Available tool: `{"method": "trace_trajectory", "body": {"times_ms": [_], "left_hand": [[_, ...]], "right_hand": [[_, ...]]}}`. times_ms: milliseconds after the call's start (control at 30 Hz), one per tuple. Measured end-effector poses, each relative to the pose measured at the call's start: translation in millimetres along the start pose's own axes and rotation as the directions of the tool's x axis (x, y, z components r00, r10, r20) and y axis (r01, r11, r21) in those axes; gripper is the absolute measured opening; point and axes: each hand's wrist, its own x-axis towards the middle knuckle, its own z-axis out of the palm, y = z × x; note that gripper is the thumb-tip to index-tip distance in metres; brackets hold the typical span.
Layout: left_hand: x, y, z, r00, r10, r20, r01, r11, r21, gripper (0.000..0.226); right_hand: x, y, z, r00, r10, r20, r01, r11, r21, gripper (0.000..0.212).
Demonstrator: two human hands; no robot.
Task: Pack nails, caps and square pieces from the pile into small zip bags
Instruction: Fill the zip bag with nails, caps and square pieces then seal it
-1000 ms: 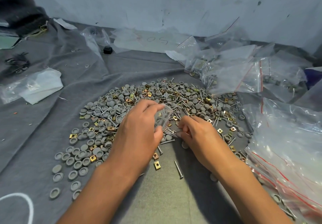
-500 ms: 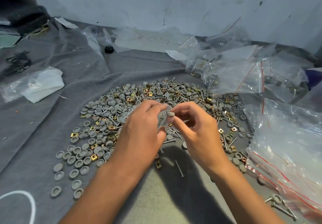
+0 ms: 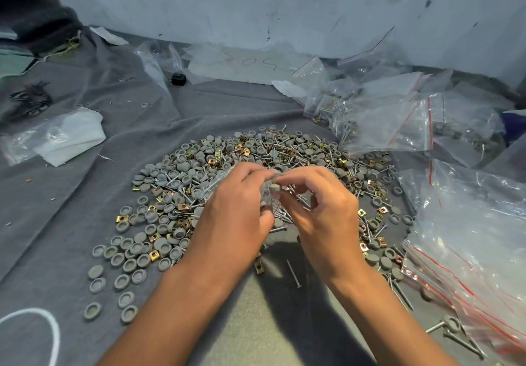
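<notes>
Above the pile (image 3: 256,183), the left hand (image 3: 233,212) grips a small zip bag (image 3: 266,192); the right hand (image 3: 321,209) pinches a grey cap (image 3: 275,188) at its mouth.

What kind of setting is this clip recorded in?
Probably an informal hand-packing spot, not a factory line: a grey cloth spread against a scuffed wall, a loose pile of caps, nails and square pieces on it, and heaps of small zip bags at the right.

pile (image 3: 256,183) centre; bags (image 3: 469,237) right; wall (image 3: 284,4) behind.
</notes>
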Motion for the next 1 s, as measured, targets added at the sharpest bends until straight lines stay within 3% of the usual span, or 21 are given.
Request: {"method": "trace_trajectory", "body": {"times_ms": [100, 200, 367, 433, 467, 533, 600, 667, 833, 1000], "left_hand": [[0.5, -0.3, -0.1, 1.0, 0.0, -0.01, -0.001, 1.0, -0.006, 0.054], [0.4, -0.2, -0.5, 1.0, 0.012, -0.013, -0.013, 1.0, -0.012, 0.051], [0.8, -2.9, -3.6, 1.0, 0.004, -0.008, -0.004, 1.0, -0.001, 0.049], [0.8, -3.0, -6.1, 1.0, -0.003, -0.018, 0.003, 1.0, 0.0, 0.047], [0.8, -3.0, -7.4, 1.0, -0.005, -0.025, 0.005, 1.0, 0.001, 0.046], [0.3, -3.1, -9.7, 0.999, -0.012, -0.042, 0.013, 1.0, 0.006, 0.042], [0.2, -2.9, -11.6, 0.997, -0.028, -0.073, 0.029, 0.999, 0.018, 0.038], [0.5, -3.0, -11.9, 0.993, -0.036, -0.115, 0.041, 0.999, 0.036, 0.036], [0.6, -2.4, -10.6, 0.989, -0.036, -0.141, 0.046, 0.997, 0.064, 0.033], [0.1, -1.1, -13.6, 0.986, -0.065, -0.156, 0.076, 0.995, 0.067, 0.036]], "right_hand": [[-0.1, 3.6, 0.1, 0.996, -0.062, -0.067, 0.05, 0.985, -0.168, 0.017], [-3.5, 4.8, 1.4, 0.99, -0.136, 0.029, 0.137, 0.914, -0.381, 0.02], [0.8, 4.0, -9.0, 1.0, -0.003, 0.03, 0.009, 0.982, -0.188, 0.016], [6.2, 9.8, -21.9, 0.99, 0.1, 0.095, -0.078, 0.974, -0.213, 0.014], [8.9, 14.7, -29.2, 0.965, 0.186, 0.183, -0.137, 0.958, -0.251, 0.016], [10.6, 24.9, -44.6, 0.836, 0.366, 0.41, -0.212, 0.903, -0.374, 0.018], [7.7, 32.6, -57.9, 0.691, 0.467, 0.552, -0.177, 0.849, -0.497, 0.022], [4.1, 35.6, -63.6, 0.619, 0.496, 0.609, -0.112, 0.823, -0.557, 0.031], [0.1, 29.5, -52.1, 0.713, 0.369, 0.597, -0.005, 0.853, -0.521, 0.029], [-4.7, 25.3, -38.4, 0.724, 0.307, 0.618, 0.037, 0.877, -0.478, 0.015]]}}
